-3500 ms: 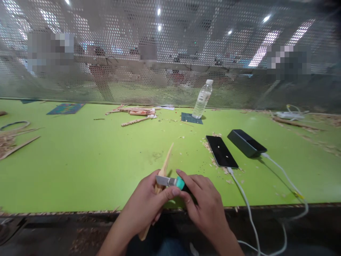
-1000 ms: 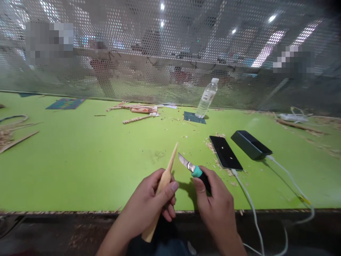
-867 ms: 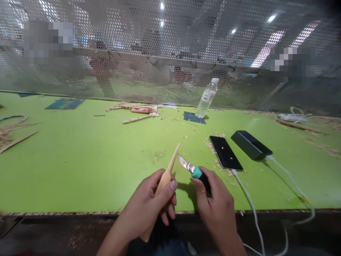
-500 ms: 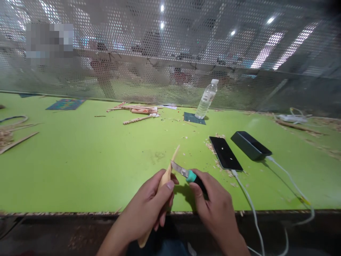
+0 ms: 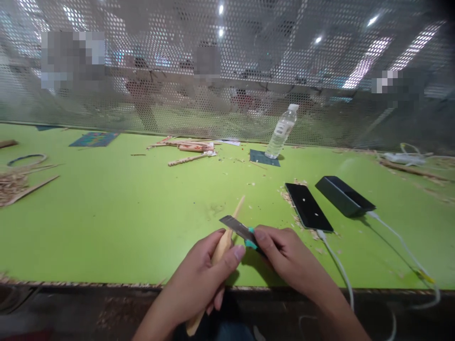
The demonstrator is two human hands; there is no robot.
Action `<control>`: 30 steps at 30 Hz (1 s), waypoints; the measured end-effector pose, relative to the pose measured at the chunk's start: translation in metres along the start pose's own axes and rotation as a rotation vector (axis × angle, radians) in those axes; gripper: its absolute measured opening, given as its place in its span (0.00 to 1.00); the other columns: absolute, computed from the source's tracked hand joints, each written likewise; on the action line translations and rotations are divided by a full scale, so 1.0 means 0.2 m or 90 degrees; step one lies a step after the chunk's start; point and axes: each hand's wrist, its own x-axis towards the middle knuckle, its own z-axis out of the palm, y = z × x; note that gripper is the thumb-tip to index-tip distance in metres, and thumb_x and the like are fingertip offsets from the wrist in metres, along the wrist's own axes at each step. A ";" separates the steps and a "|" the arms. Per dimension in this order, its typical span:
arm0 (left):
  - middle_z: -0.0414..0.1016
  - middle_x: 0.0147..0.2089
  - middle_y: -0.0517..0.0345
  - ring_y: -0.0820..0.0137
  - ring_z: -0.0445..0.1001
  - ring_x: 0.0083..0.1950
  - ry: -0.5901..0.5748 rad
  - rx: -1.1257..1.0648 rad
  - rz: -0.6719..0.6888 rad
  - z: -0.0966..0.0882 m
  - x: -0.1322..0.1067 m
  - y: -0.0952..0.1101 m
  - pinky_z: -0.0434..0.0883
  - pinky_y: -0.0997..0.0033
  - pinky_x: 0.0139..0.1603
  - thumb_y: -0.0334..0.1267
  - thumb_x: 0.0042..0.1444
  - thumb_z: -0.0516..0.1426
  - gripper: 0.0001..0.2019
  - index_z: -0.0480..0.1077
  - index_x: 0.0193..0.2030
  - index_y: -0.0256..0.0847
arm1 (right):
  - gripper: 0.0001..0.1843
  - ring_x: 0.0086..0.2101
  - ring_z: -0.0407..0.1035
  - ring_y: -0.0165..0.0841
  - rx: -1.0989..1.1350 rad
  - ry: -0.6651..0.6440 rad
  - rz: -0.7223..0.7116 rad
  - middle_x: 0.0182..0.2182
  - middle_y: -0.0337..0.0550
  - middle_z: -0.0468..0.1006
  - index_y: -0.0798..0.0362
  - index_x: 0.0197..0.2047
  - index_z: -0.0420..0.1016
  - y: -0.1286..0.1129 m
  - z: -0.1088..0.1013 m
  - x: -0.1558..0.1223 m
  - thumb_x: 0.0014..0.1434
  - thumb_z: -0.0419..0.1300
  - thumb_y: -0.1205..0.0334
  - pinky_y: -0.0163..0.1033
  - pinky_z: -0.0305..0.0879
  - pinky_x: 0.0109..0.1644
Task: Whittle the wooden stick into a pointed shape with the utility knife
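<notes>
My left hand (image 5: 204, 277) is wrapped around a pale, tapered wooden stick (image 5: 222, 246). Its narrow tip points up and away, and its thick end shows below my palm. In my right hand (image 5: 282, 253) is a utility knife (image 5: 240, 229) with a black and teal handle, thumb on top. The blade lies across the stick just above my left fingers, its tip past the stick's left side. Whether the edge bites into the wood I cannot tell.
Right of my hands lie a phone (image 5: 308, 208) on wood shavings and a black box (image 5: 344, 195), both with white cables. A water bottle (image 5: 281, 132) stands before the perforated screen (image 5: 170, 104). Carved sticks (image 5: 192, 158) lie at the back; a shavings pile (image 5: 12, 187) is far left.
The blade has swung across the stick, its tip now on the left side and more of its flat showing. My right thumb has shifted forward on the handle. The view has turned slightly left.
</notes>
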 end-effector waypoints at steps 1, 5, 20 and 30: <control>0.59 0.14 0.74 0.78 0.56 0.13 0.006 0.002 -0.001 0.00 0.00 0.00 0.57 0.85 0.12 0.64 0.64 0.56 0.24 0.66 0.47 0.43 | 0.27 0.23 0.61 0.27 -0.015 0.007 -0.009 0.20 0.32 0.67 0.51 0.26 0.66 0.00 0.01 0.00 0.74 0.52 0.45 0.34 0.52 0.28; 0.58 0.13 0.74 0.78 0.57 0.12 0.017 0.022 -0.009 0.01 0.00 0.01 0.56 0.85 0.12 0.65 0.65 0.54 0.25 0.67 0.46 0.42 | 0.26 0.22 0.61 0.26 -0.072 0.066 -0.040 0.20 0.33 0.68 0.51 0.27 0.69 0.02 0.03 -0.01 0.73 0.55 0.45 0.35 0.51 0.29; 0.56 0.15 0.74 0.77 0.57 0.13 0.071 0.052 0.022 0.04 0.00 0.02 0.55 0.82 0.13 0.63 0.67 0.52 0.23 0.65 0.39 0.44 | 0.26 0.20 0.65 0.27 -0.179 0.177 -0.098 0.20 0.35 0.73 0.51 0.30 0.76 0.04 0.07 -0.03 0.74 0.53 0.46 0.35 0.54 0.27; 0.55 0.14 0.74 0.77 0.56 0.13 0.067 0.054 0.006 0.04 -0.01 0.03 0.54 0.82 0.13 0.64 0.67 0.51 0.23 0.64 0.40 0.44 | 0.26 0.22 0.68 0.27 -0.178 0.156 -0.094 0.21 0.35 0.74 0.51 0.31 0.78 0.04 0.07 -0.02 0.75 0.52 0.46 0.35 0.55 0.28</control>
